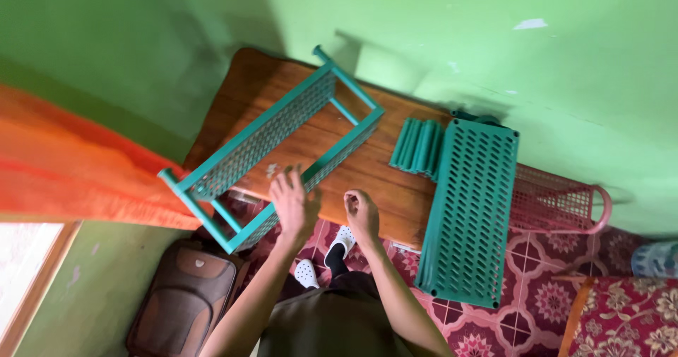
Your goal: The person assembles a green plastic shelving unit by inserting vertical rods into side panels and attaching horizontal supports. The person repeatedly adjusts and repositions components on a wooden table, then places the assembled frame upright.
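Observation:
A teal plastic rack frame (282,138) with perforated sides lies across a brown wooden table (367,166), one end overhanging the table's near edge. My left hand (293,203) is spread flat, fingers apart, beside the frame's near side rail, holding nothing that I can see. My right hand (361,212) hovers over the table edge with its fingers curled closed; whether something small is pinched in them cannot be made out. A teal slotted shelf panel (470,209) lies to the right, sticking out past the table. A bundle of teal tubes (418,147) rests next to it.
A pink wire basket (558,205) sits behind the panel at the right. Green walls close in behind the table. An orange curtain (70,166) hangs at the left above a brown bag (187,293). Patterned red tiles (537,300) cover the floor.

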